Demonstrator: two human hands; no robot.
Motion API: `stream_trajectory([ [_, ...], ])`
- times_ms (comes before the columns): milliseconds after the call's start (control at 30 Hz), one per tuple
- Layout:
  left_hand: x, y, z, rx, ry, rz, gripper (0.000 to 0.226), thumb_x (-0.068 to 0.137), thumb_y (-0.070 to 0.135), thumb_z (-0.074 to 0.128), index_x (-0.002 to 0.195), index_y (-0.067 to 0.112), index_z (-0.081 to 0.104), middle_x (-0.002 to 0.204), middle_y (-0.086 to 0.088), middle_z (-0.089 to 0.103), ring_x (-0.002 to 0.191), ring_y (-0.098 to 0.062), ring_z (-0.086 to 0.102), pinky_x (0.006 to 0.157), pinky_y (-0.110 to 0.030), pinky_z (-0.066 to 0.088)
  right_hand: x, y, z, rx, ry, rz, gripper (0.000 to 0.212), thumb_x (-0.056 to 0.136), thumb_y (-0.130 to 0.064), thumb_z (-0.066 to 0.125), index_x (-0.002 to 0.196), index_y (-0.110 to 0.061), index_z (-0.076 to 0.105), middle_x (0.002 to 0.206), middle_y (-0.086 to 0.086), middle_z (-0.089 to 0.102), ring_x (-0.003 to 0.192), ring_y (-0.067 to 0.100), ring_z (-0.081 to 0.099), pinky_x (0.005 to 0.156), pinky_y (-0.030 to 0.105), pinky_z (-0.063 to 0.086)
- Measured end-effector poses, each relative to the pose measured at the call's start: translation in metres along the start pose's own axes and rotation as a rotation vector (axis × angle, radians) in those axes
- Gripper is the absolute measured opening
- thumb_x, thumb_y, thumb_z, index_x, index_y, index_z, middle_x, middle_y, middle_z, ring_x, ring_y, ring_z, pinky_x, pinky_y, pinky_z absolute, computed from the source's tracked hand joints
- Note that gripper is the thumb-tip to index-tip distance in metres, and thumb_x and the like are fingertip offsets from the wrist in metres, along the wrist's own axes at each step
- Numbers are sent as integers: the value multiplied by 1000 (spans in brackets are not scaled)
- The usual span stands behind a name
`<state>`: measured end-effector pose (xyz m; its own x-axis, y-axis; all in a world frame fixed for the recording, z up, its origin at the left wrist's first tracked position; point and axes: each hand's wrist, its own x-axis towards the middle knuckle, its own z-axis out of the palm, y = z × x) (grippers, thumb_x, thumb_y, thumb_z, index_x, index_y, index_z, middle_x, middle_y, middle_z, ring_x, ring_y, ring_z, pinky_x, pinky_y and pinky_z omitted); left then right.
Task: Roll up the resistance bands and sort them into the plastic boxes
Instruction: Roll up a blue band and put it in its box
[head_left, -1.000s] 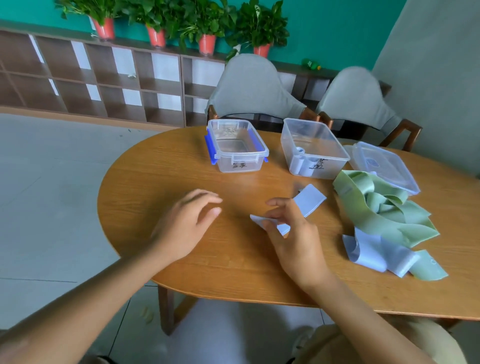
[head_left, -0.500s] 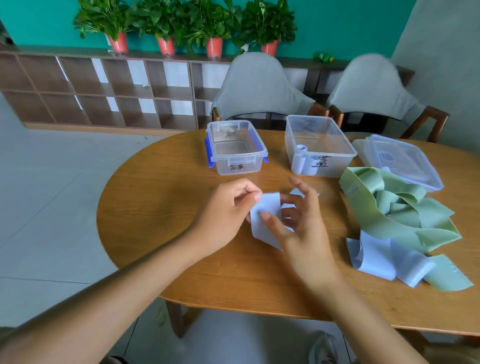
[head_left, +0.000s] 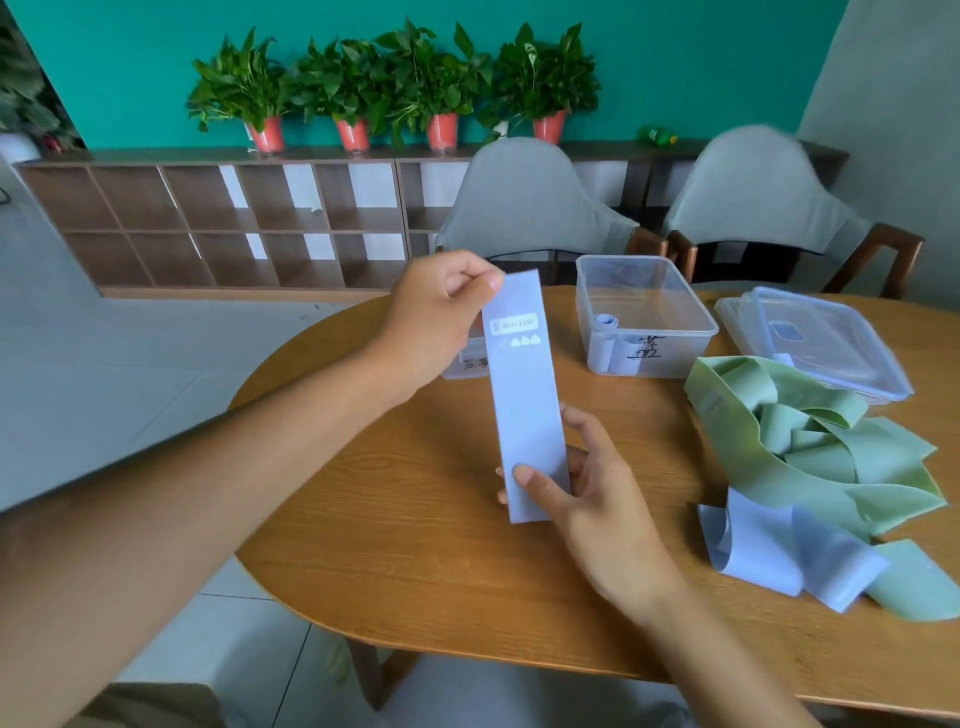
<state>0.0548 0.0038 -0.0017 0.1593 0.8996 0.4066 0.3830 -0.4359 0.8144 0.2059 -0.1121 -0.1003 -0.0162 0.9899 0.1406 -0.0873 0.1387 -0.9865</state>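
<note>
A pale blue resistance band (head_left: 524, 400) is stretched flat and upright above the table. My left hand (head_left: 436, 317) pinches its top end and my right hand (head_left: 582, 488) pinches its bottom end. An open clear plastic box (head_left: 647, 317) at the back holds a rolled blue band (head_left: 605, 325). A second box (head_left: 467, 358) is mostly hidden behind my left hand and the band. Loose green bands (head_left: 810, 441) and another blue band (head_left: 779, 551) lie heaped at the right.
The oval wooden table (head_left: 415, 519) has its rounded edge at the left. A clear lid (head_left: 821, 338) lies at the back right. Two grey chairs (head_left: 524, 208) stand behind the table, with a shelf unit and potted plants against the wall.
The blue band lay folded on the table under my right hand. Both hands took it, lifted it and pulled it out straight, left hand up, right hand down.
</note>
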Motion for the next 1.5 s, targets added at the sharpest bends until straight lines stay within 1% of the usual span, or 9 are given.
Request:
stream_trajectory([
  [133, 22, -3, -17, 33, 27, -24, 23, 104, 21, 52, 101, 5, 69, 91, -13, 74, 71, -29, 60, 49, -24, 40, 1, 0, 4, 44, -14, 45, 54, 92, -2, 66, 135, -26, 45, 105, 6, 76, 86, 30, 75, 75, 35, 62],
  [300, 34, -12, -31, 78, 47, -46, 23, 104, 20, 51, 104, 2, 66, 93, -9, 75, 70, -15, 64, 46, -21, 42, 1, 1, 10, 92, -25, 58, 53, 92, 1, 66, 134, -25, 46, 103, 11, 74, 80, 42, 72, 73, 52, 62],
  [600, 49, -30, -51, 138, 128, -53, 22, 104, 20, 51, 102, 5, 67, 90, -11, 72, 63, -14, 56, 47, -25, 48, 4, 7, 18, 29, -58, 76, 51, 91, -2, 69, 128, -32, 53, 101, 6, 76, 88, 31, 73, 77, 45, 62],
  [767, 51, -58, -60, 211, 116, -100, 22, 104, 24, 51, 105, 9, 68, 96, -4, 72, 74, -20, 63, 51, -26, 51, 5, 19, 24, -168, -83, 58, 45, 92, -8, 71, 122, -39, 58, 83, 5, 73, 76, 16, 69, 72, 28, 55],
  [933, 45, -91, -58, 265, 103, -156, 20, 103, 23, 52, 99, 13, 68, 92, -4, 72, 74, -20, 66, 50, -25, 50, 7, 35, 28, -360, -118, 85, 20, 95, -6, 64, 103, -23, 71, 83, 6, 72, 69, 16, 72, 78, 37, 59],
  [1033, 42, -108, -55, 282, 119, -191, 19, 103, 25, 52, 100, 13, 66, 97, -3, 72, 80, -21, 68, 50, -23, 48, 4, 37, 32, -434, -132, 59, 16, 93, -9, 67, 101, -21, 74, 77, -4, 73, 67, 9, 70, 73, 25, 57],
  [1133, 41, -123, -53, 295, 148, -223, 19, 103, 26, 52, 101, 12, 65, 103, -5, 71, 86, -22, 68, 55, -26, 53, 2, 38, 35, -525, -161, 15, 14, 90, -20, 72, 101, -26, 77, 82, -14, 73, 77, 2, 67, 75, 11, 47],
  [1333, 44, -140, -53, 290, 200, -280, 18, 102, 29, 55, 99, 13, 64, 107, -5, 69, 102, -22, 65, 78, -42, 63, -4, 37, 45, -611, -298, -87, 24, 89, -24, 74, 112, -31, 75, 92, -21, 66, 97, -2, 60, 84, 6, 39],
  [1500, 42, -148, -54, 352, 206, -330, 16, 102, 24, 53, 97, 18, 67, 101, -1, 70, 95, -20, 66, 80, -38, 61, -2, 42, 46, -707, -343, -206, 22, 90, -24, 72, 112, -29, 74, 89, -18, 66, 101, 4, 54, 85, 9, 39],
])
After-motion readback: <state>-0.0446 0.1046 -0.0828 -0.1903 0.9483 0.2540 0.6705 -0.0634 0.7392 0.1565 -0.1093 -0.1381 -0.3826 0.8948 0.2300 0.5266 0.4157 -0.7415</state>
